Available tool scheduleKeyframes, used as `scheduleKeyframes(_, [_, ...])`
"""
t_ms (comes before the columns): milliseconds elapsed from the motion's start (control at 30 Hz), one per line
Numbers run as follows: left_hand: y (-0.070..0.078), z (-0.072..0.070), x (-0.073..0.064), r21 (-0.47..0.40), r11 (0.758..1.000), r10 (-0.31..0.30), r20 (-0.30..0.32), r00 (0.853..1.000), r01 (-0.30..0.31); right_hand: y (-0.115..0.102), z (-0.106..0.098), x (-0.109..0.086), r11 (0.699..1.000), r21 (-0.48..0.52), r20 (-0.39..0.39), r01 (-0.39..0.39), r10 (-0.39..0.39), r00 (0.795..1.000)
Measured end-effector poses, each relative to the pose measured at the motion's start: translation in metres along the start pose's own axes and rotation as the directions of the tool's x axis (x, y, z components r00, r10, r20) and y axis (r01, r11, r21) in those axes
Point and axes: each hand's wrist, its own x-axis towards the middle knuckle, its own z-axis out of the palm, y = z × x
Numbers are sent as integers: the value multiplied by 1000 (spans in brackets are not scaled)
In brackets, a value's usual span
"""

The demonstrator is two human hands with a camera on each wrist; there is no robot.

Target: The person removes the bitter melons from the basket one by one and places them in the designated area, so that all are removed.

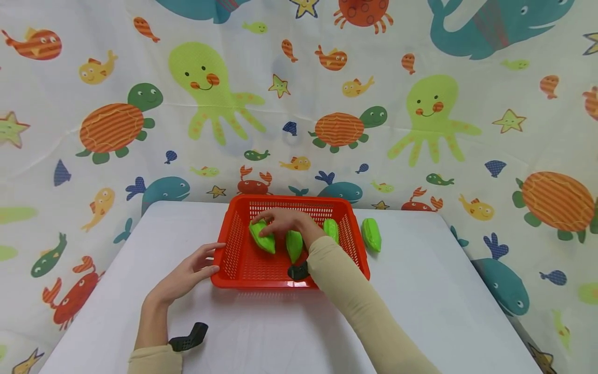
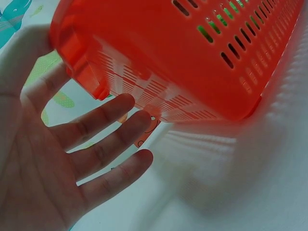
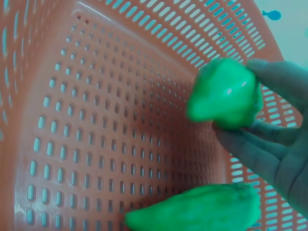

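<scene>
A red perforated plastic basket stands on the white table. Inside its left part, my right hand pinches a bright green tapered vegetable between thumb and fingers. The right wrist view shows this vegetable raised off the basket floor, slightly blurred. Another green tapered vegetable lies beside it, and a ribbed green one is farther right, partly hidden by my right arm. Against the basket's left rim rests my left hand, thumb and index finger touching it, the other fingers extended and spread.
Just outside the basket's right wall, one more ribbed green vegetable lies on the white table. A cloth printed with sea animals hangs behind and beside the table. Black wrist mounts are on both arms.
</scene>
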Motion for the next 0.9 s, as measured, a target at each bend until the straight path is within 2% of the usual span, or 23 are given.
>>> scheduleKeyframes(333, [0, 2, 1, 10, 1000, -6, -13, 1000, 6, -8, -7, -4, 991, 130, -91, 10, 2, 996])
scheduleKeyframes(600, [1, 4, 3, 4, 1000, 1, -25, 1000, -1, -15, -19, -17, 989, 151, -158, 7, 17, 987])
scheduleKeyframes(900, [1, 4, 3, -6, 1000, 1, -27, 1000, -1, -17, -25, -27, 988, 151, -179, 27, 0, 984])
